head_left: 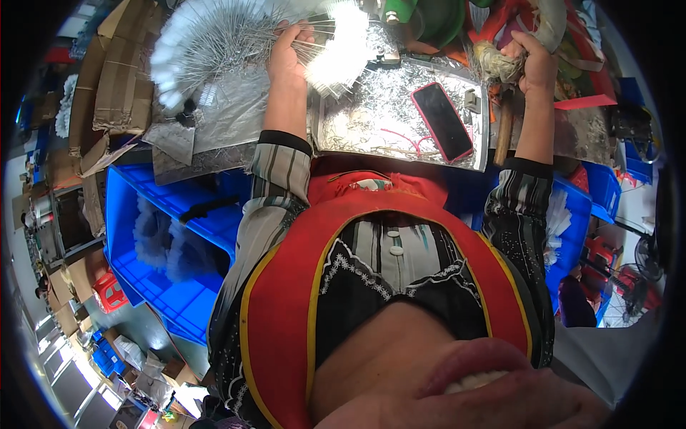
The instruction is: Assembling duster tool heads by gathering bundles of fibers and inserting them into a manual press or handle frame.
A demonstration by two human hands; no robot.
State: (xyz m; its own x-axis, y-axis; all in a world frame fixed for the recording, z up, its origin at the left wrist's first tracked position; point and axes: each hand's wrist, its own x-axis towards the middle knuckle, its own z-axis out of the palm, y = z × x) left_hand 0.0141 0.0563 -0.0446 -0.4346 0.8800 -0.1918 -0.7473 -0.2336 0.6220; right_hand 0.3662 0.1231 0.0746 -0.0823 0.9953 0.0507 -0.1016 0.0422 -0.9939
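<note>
My left hand (289,58) is closed round thin metal wire stems with white bristly heads (334,66), washed out by bright light. Just left of it lies a large fanned pile of similar wire-stemmed white brushes (214,53). My right hand (536,66) curls against a yellowish, cloth-like wrapped lump (496,66) at the upper right; its grip is partly hidden. Below that lump a wooden handle (504,129) points toward me. Between my hands sits a shallow light-coloured tray (389,146) strewn with shiny wire bits.
A phone with a red edge (441,121) lies in the tray. Green machinery (437,25) stands behind it. Cardboard (125,75) borders the left side. Blue bins (182,286) with white fluffy pieces are below the bench on the left; another blue bin (572,222) is at right.
</note>
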